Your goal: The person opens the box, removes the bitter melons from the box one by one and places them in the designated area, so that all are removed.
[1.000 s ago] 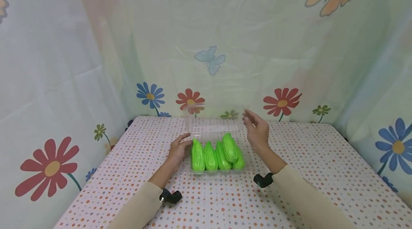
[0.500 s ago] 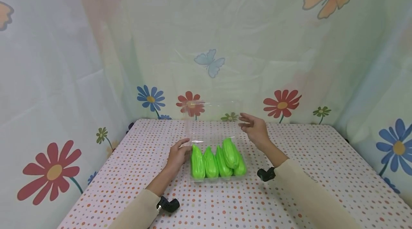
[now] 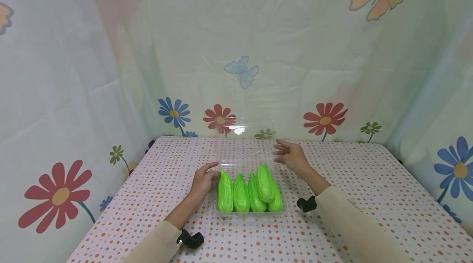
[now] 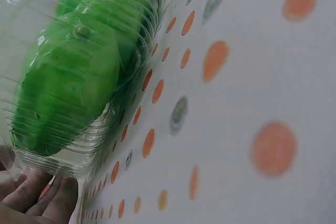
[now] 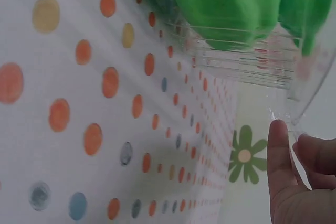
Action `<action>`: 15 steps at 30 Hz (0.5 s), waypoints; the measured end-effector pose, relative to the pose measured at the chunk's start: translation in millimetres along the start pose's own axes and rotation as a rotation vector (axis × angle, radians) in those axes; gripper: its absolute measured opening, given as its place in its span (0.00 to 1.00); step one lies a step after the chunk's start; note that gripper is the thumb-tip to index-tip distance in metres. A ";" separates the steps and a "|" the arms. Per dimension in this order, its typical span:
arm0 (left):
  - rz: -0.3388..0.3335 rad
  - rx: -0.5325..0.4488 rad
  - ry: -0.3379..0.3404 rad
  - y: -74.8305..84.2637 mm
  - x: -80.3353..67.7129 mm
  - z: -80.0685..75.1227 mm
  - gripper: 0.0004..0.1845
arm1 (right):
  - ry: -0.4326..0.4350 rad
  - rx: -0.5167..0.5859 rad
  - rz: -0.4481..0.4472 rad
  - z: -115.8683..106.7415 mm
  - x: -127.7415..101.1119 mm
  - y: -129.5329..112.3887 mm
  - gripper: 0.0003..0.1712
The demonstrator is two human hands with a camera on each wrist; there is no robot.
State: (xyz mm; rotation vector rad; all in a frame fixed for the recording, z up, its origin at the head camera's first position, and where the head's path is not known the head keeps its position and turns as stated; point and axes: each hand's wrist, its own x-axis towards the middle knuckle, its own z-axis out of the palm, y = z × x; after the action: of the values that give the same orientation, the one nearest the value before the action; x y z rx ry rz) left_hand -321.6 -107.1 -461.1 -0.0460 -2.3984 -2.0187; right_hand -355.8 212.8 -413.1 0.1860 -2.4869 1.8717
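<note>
Behind everything, a pale backdrop (image 3: pixel 295 41) printed with flowers and butterflies, meeting the far edge of the dotted worktop (image 3: pixel 292 242). Reaching in over the near part of that worktop, a left sleeve (image 3: pixel 153 246) and a right sleeve (image 3: pixel 358 222), both cream. Beyond them, well in from the left and right edges, a clear ribbed container (image 3: pixel 251 214), with its long side toward the near edge. Raised at its back, toward the far edge, a transparent hinged lid (image 3: pixel 245 144), tilted up off the container. At the lid's margin on the right-edge side, the right hand (image 3: pixel 293 157), with index finger and thumb clamped on the thin plastic. At the container's back corner on the left-edge side, the left hand (image 3: pixel 202 179), with fingers (image 4: pixel 60 200) touching the rim; cannot tell whether clamped on it or only resting there. Inside the container, five glossy green vegetables (image 3: pixel 241 195): four side by side with tips toward the far edge, a fifth lying over the two nearest the right edge. By the cuffs, two black wrist cameras (image 3: pixel 306 204), one per arm.
</note>
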 end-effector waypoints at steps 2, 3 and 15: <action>-0.008 -0.011 0.003 0.7 -1.6 0.4 0.25 | 0.000 0.007 0.008 1.2 0.2 3.1 0.37; -0.007 -0.018 0.006 0.8 -2.1 0.5 0.25 | 0.003 0.011 0.011 1.9 0.5 4.5 0.36; 0.015 -0.006 0.000 -0.3 -2.6 -1.7 0.24 | 0.083 0.105 0.109 11.6 2.5 20.8 0.28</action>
State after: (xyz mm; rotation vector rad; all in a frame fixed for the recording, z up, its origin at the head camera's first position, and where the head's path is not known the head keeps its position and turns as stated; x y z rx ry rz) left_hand -319.0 -108.9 -461.1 -0.0629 -2.3841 -2.0200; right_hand -359.9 207.2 -435.9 -0.0255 -2.3926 2.0084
